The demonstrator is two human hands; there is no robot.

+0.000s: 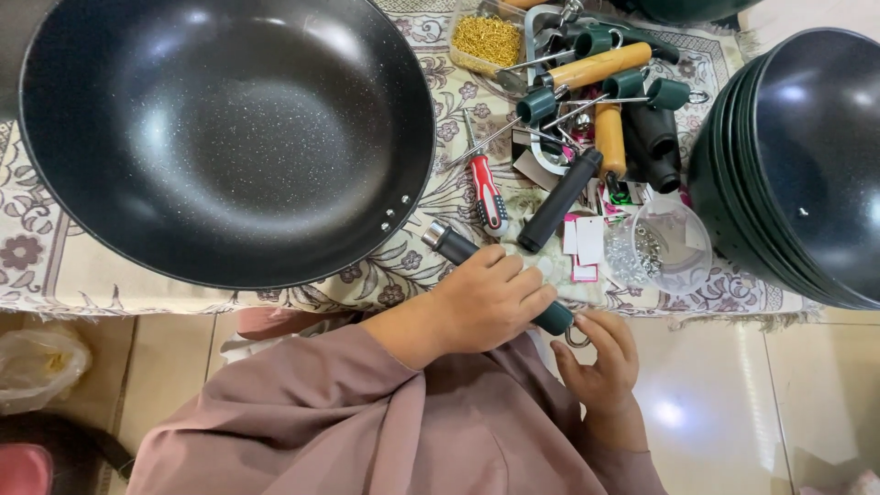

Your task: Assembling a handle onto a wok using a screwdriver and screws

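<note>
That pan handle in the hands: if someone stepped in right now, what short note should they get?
Left hand: wrapped around a dark pan handle with a metal tip, holding it over the cloth's edge.
Right hand: fingers at the handle's green end, by a small metal ring.
Nearby: big black wok on the patterned cloth, no handle on it yet; red screwdriver; loose pile of handles; clear tub of screws; stack of woks at right.
Done: handle picked up.
Left: probably fitting it to the wok.

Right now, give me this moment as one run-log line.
left hand: grips dark pan handle | right hand: at handle's green end | wok: empty on patterned cloth | screwdriver: lying unused
</note>
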